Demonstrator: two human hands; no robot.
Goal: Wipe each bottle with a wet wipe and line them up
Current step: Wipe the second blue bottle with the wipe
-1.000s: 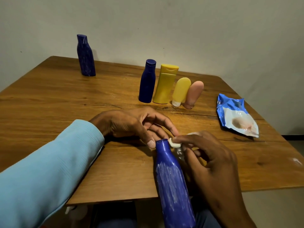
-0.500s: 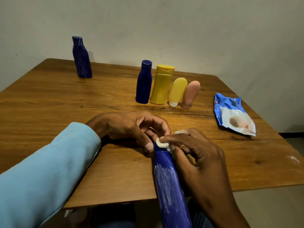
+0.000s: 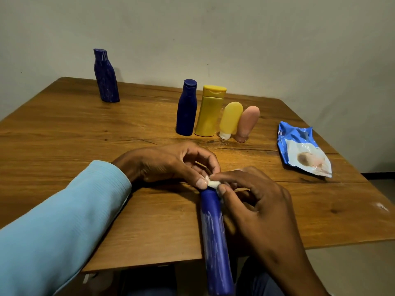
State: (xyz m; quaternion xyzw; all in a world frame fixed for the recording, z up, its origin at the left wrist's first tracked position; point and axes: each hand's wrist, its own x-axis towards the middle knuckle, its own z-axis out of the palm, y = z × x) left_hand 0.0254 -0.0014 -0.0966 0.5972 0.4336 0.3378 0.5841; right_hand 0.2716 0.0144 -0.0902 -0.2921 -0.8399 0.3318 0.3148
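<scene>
Blue bottle (image 3: 213, 231) lies tilted w/ its cap end up on the table (image 3: 64, 129) edge and its base hanging off toward the person's lap, so only the hands steady it. Left hand (image 3: 171, 163) has thumb and fingers curled at the cap end, its grip pinched on the wet wipe (image 3: 213, 183) by the look of it; right hand (image 3: 256, 201) pinches the same small white wad, thumb against the bottle neck. Wipe is balled tight, so little cloth meets the plastic; white streaks on the body suggest residue could stay if the wad isn't opened out. Main risk: w/ both grips busy on the wipe, nothing really clamps the bottle, and a firm rub could roll it or slide it off the edge to the floor. Beyond the blue bottle, a row of four stands close together: navy bottle (image 3: 186, 107), yellow bottle (image 3: 210, 111), yellow tube (image 3: 230, 120), pink tube (image 3: 248, 123). Tubes stand on their caps and lean, so a bump when adding to the row could topple them. Streaked bottle (image 3: 105, 75) stands far left of that row, apart; wipes pack (image 3: 303, 148) lies right of it.
</scene>
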